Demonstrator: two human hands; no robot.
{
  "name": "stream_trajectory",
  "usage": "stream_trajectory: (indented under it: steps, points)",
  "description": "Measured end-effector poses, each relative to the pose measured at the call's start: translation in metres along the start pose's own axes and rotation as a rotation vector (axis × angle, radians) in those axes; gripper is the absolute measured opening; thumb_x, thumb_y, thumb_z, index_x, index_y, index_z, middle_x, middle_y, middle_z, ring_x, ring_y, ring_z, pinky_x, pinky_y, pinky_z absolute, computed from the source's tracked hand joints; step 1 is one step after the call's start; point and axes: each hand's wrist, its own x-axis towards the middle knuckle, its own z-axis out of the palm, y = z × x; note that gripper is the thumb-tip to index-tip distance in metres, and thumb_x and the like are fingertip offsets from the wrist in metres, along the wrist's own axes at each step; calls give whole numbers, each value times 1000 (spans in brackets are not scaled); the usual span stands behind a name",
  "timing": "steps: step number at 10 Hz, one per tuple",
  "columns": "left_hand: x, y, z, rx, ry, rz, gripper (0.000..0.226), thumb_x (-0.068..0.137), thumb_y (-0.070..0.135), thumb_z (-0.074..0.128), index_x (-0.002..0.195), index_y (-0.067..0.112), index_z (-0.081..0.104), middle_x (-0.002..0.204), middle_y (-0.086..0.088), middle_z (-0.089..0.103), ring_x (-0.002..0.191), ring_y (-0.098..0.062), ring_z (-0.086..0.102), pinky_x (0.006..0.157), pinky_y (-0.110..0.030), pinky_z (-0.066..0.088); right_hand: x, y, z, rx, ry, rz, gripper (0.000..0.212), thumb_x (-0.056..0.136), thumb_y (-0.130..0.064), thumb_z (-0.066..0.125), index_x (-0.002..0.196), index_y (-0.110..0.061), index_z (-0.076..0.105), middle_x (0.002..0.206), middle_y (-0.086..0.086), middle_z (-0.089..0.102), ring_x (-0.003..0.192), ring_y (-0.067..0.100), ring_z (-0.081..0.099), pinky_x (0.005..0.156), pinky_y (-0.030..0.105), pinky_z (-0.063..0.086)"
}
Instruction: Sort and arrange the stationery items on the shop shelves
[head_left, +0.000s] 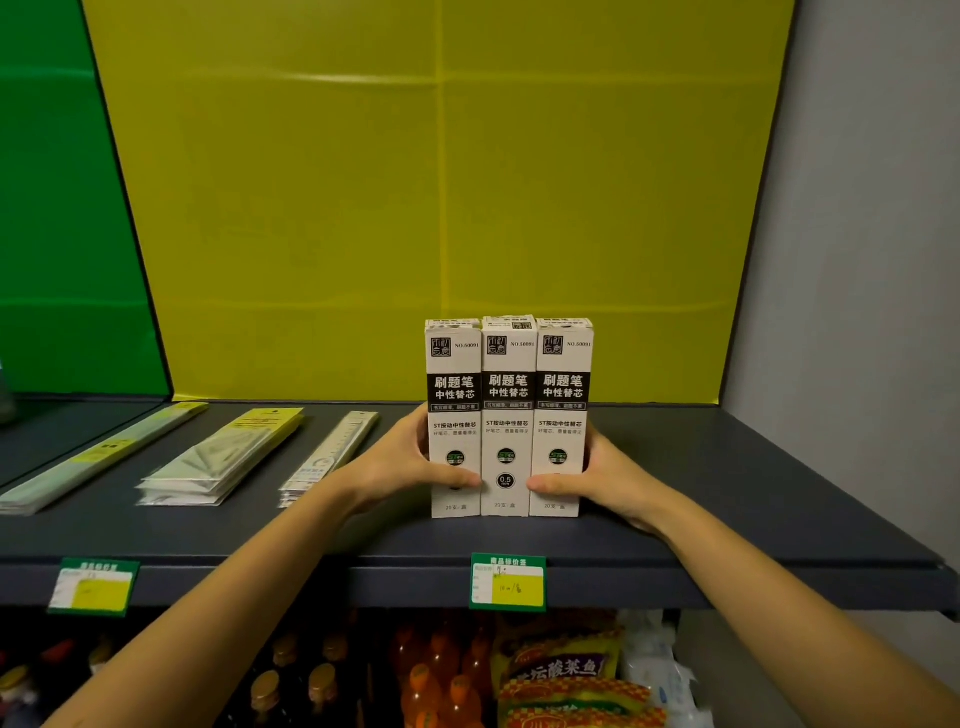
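Three tall white cardboard refill boxes with black label bands are standing upright side by side, touching, just right of the frame's centre: the left box (454, 415), the middle box (507, 415) and the right box (561, 415). They are sitting on the dark grey metal shelf (727, 493), near its front edge.

The left hand (400, 467) is pressing against the outer side of the left box, its thumb lying across the box's front face; the remaining fingers are hidden behind the box. The right hand (608, 480) is mirroring it on the right box, thumb on the front, other fingers out of sight behind. Both hands are squeezing the row together between them. The thumbs are covering part of the lower print on the outer boxes.

To the left of centre, a clear packet of rulers (332, 452), a stack of clear set-square packets with yellow header cards (228, 457) and a long pale green packet (98, 457) are lying flat; the last is cut off at the frame's left edge. Their print is too small to read.

Bare shelf is lying open to the right of the boxes and behind them, up to the yellow back panel (441, 208). A green price tag (508, 582) is hanging on the shelf lip below the boxes; its handwriting is hard to make out. Bottles and snack bags on the lower shelf are dim and cut off at the bottom of the frame.
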Motion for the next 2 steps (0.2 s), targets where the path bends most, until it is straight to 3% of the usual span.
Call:
stream_trajectory:
  steps: [1,2]
  points:
    - [-3,3,-1,18,-22,-16,68,66,-5,76,121,22,44,113,4,67,105,-8,64,77,-19,55,0,-6,-4,-74,-96,68,79,68,-11,79,129,-30,33,129,-7,52,121,11,50,95,22,45]
    - [-13,7,-9,43,-36,-1,84,65,4,79,129,33,34,127,11,57,118,-1,54,98,-24,47,-10,-14,-18,-197,-161,106,107,65,-25,82,144,-28,11,145,-11,35,134,9,32,111,28,28]
